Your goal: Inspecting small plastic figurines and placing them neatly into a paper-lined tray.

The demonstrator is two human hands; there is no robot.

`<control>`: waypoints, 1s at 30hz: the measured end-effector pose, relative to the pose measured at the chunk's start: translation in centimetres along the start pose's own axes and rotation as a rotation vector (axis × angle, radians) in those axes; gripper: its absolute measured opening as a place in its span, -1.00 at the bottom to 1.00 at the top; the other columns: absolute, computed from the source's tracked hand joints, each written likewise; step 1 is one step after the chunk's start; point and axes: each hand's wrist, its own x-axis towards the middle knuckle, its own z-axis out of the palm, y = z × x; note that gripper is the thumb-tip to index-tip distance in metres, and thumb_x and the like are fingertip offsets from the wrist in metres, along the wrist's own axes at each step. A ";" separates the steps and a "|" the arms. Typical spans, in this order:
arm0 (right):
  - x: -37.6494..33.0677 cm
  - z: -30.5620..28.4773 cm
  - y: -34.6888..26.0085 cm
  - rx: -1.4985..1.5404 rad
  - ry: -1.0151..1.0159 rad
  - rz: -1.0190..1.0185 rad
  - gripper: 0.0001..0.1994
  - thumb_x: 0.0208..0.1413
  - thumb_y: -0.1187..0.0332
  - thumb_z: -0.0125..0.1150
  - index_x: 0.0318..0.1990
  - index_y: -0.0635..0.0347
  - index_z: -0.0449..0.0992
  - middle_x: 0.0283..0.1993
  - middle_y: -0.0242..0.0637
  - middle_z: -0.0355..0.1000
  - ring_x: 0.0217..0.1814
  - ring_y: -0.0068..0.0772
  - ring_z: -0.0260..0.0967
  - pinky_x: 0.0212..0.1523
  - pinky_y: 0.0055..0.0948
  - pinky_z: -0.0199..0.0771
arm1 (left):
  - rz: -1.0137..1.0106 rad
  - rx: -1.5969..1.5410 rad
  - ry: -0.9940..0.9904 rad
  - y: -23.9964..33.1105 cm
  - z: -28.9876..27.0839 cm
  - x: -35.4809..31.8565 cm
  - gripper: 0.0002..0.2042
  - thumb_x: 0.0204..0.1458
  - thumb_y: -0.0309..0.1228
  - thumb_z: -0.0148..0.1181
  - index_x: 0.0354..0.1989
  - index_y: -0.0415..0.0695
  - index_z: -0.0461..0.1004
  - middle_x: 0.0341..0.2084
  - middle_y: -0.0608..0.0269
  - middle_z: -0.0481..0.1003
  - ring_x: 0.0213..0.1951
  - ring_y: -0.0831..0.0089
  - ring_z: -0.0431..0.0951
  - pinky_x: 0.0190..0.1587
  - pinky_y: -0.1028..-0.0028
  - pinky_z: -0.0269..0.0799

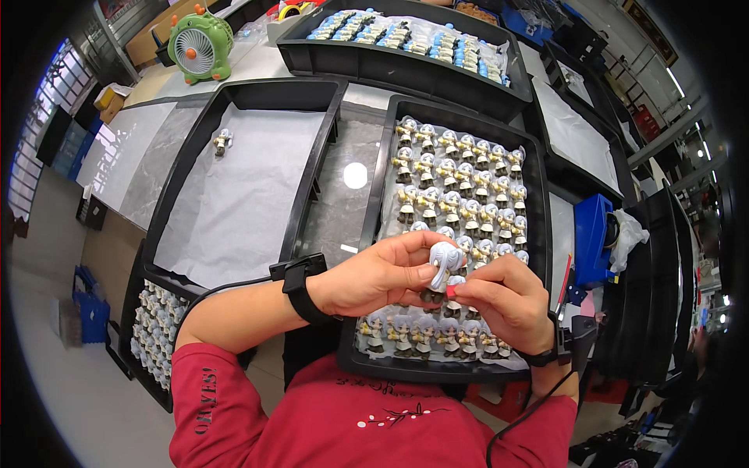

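Between my two hands is a small figurine with pale hair, a white outfit and dark legs, held above a black tray. My left hand grips it from the left, thumb across its side. The fingers of my right hand pinch a small red piece against the figurine's lower right; its kind is too small to make out. Under my hands, the black tray holds rows of similar figurines on a white sheet. My hands cover part of the middle rows.
On the left, another black tray lined with white paper holds a single figurine. Behind is a tray of blue and white figures. A green fan stands back left. A blue bin stands right; more figurines lie lower left.
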 end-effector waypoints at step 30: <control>0.2 0.5 0.0 -0.004 -0.031 -0.071 -0.72 -0.26 0.61 0.24 -0.28 0.20 0.53 -0.36 -0.35 0.37 -0.38 -0.34 0.31 -0.43 -0.44 0.32 | -0.029 0.056 -0.054 -0.2 -0.5 -0.1 -0.60 0.18 -0.37 -0.01 0.18 -0.12 0.13 0.03 0.26 0.30 0.05 0.43 0.37 0.06 0.29 0.38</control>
